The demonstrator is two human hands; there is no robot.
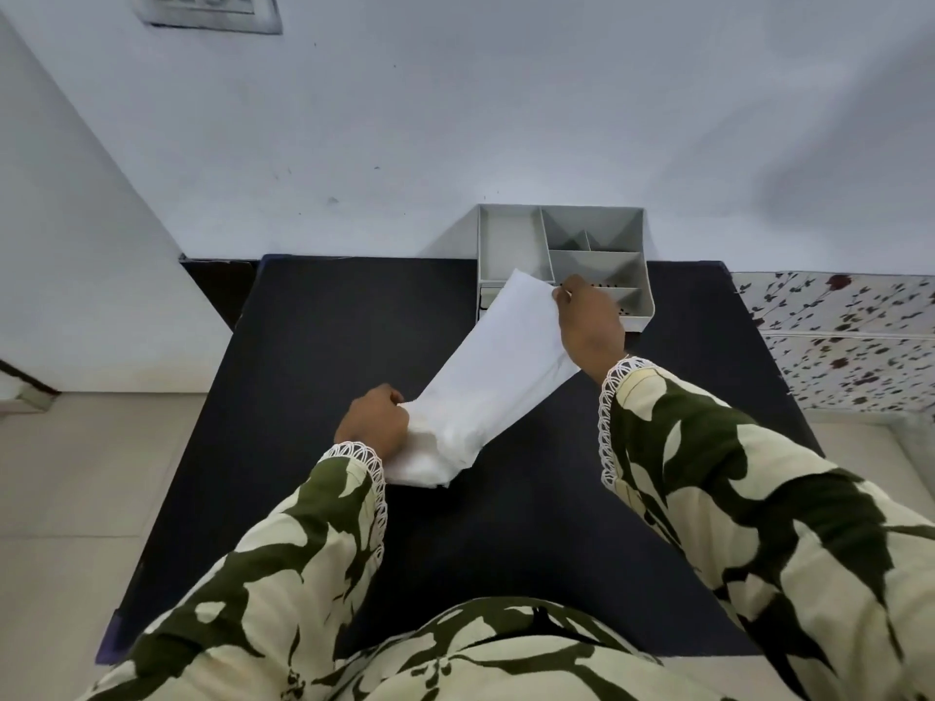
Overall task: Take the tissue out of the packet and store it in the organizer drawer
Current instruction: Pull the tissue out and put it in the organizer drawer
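A long white tissue sheet (498,354) stretches diagonally above the black table (313,346). My right hand (589,323) pinches its far upper corner, just in front of the grey organizer (511,240). My left hand (374,422) grips the near end, where the sheet emerges from a white tissue packet (430,462) lying on the table. The organizer stands at the table's far edge against the wall, with several open compartments on top. The sheet and my right hand hide the lower front of the organizer, so I cannot see the drawer clearly.
A pale wall rises right behind the organizer. A floral-patterned surface (840,341) sits to the right of the table. Light floor tiles (76,498) lie to the left. My green-and-cream sleeves cover the near part of the table.
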